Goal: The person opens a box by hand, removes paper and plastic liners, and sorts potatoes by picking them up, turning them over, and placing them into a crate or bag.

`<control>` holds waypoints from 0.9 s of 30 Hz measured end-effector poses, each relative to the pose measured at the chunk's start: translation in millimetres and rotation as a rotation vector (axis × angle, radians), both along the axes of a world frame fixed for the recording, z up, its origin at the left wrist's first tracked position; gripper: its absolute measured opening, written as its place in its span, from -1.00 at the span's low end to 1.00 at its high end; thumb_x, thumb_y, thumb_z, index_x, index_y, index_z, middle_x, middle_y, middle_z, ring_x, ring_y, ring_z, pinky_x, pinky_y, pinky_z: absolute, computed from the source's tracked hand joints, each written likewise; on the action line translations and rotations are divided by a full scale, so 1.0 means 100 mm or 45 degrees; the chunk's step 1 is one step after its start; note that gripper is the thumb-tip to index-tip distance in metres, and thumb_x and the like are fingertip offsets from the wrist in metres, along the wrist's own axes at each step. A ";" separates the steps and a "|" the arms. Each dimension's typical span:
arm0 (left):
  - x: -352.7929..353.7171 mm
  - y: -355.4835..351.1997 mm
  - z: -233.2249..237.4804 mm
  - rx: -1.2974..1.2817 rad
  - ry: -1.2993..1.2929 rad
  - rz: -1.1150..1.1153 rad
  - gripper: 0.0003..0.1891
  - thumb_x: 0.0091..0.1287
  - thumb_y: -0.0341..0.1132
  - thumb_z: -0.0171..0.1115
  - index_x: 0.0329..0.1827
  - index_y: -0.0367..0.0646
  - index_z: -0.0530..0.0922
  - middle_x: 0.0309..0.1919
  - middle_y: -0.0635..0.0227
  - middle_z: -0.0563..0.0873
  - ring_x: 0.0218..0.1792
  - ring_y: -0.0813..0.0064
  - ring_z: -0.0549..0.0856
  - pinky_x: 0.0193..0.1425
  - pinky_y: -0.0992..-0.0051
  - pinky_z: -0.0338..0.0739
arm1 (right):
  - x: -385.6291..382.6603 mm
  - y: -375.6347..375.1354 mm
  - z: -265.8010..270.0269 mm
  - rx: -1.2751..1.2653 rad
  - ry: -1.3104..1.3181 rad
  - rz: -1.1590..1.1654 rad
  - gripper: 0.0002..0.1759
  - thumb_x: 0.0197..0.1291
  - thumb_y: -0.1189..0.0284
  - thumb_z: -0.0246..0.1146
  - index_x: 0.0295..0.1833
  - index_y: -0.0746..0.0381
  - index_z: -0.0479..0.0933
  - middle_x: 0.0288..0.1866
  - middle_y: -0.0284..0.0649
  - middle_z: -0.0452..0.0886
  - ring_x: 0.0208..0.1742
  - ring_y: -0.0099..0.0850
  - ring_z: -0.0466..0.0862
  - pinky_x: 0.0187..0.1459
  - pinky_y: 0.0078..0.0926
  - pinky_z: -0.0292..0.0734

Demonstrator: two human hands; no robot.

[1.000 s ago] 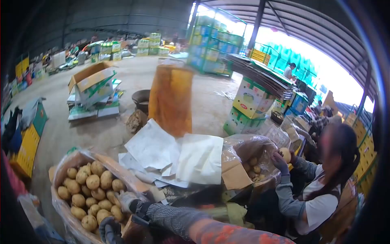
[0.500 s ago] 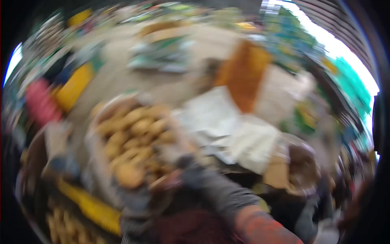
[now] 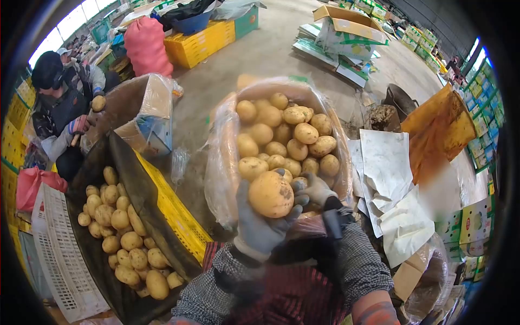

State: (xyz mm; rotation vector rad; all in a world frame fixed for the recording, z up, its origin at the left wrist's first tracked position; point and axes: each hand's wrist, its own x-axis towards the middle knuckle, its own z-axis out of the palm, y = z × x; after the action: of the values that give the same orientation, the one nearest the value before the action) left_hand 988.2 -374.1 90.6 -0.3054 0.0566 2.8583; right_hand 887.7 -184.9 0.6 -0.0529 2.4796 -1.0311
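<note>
Glossy plastic liner (image 3: 221, 181), matt held potato (image 3: 270, 195), creased paper sheets (image 3: 385, 162), gloves (image 3: 259, 233) probably cloth

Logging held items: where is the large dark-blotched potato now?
In the head view, the large potato is just below centre, in the left hand, at the near end of the plastic-lined box.

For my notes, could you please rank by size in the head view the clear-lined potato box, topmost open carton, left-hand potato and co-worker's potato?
1. Clear-lined potato box
2. Open carton
3. Potato in left hand
4. Co-worker's potato
Nearness may widen the last gap.
</note>
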 end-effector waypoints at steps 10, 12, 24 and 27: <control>0.05 -0.06 -0.19 -0.542 0.159 0.075 -0.47 0.40 0.04 0.15 0.22 -0.22 0.55 0.13 0.10 0.66 0.09 0.26 0.68 0.25 0.14 0.60 | 0.16 0.71 0.48 0.237 1.017 0.342 -0.41 0.12 0.41 0.41 0.28 0.32 0.47 0.28 -0.03 0.54 0.10 -0.26 0.68 0.01 -0.51 0.65; 0.06 0.03 -0.19 -0.690 0.250 -0.014 -0.48 0.36 -0.11 0.21 0.28 -0.26 0.48 0.16 0.10 0.63 0.13 0.27 0.67 0.26 0.20 0.60 | 0.28 0.60 0.78 0.266 0.990 0.183 -0.24 0.11 0.27 0.46 0.38 0.31 0.38 0.40 -0.03 0.44 0.32 -0.22 0.56 0.19 -0.44 0.58; 0.10 0.15 -0.22 -0.341 0.344 -0.454 -0.31 0.49 0.04 0.03 0.57 -0.16 0.19 0.45 0.07 0.40 0.38 0.09 0.48 0.41 0.05 0.45 | 0.58 0.22 1.26 -1.200 -0.124 0.280 0.07 -0.01 0.44 0.51 0.59 0.29 0.07 0.50 -0.11 0.33 0.49 -0.23 0.38 0.48 -0.21 0.26; 0.11 0.15 -0.20 -0.349 0.392 -0.387 -0.32 0.50 0.05 0.02 0.57 -0.14 0.19 0.47 0.11 0.38 0.40 0.13 0.46 0.46 0.11 0.41 | 0.66 0.23 1.26 -1.009 0.035 0.218 0.05 -0.02 0.47 0.51 0.57 0.31 0.11 0.48 -0.12 0.38 0.47 -0.23 0.40 0.48 -0.23 0.24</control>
State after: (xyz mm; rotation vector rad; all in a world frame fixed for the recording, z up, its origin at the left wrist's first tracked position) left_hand 998.9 -358.7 70.9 0.0901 0.5106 2.5647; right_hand 953.5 -161.9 126.8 -0.5105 1.8917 -1.8568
